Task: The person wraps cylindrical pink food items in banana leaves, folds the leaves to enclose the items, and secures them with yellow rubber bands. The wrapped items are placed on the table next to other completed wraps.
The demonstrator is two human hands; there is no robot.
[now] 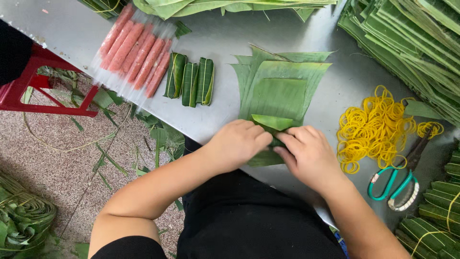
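My left hand [238, 142] and my right hand [307, 154] meet at the near end of a stack of green banana leaves [280, 93] lying on the grey metal table [225, 43]. Both sets of fingers press and fold a small leaf piece [273, 122] over the near edge; whatever lies under the fold is hidden. To the left sit three wrapped leaf bundles [190, 82] tied with yellow bands, and beyond them several pink sausage rolls in clear plastic [136, 50].
A heap of yellow rubber bands [376, 127] lies right of my hands, with green-handled scissors [400, 182] beside it. Stacked leaves [412, 43] fill the far right. More tied bundles [438, 216] sit at the lower right. A red stool [33, 86] and leaf scraps are on the floor.
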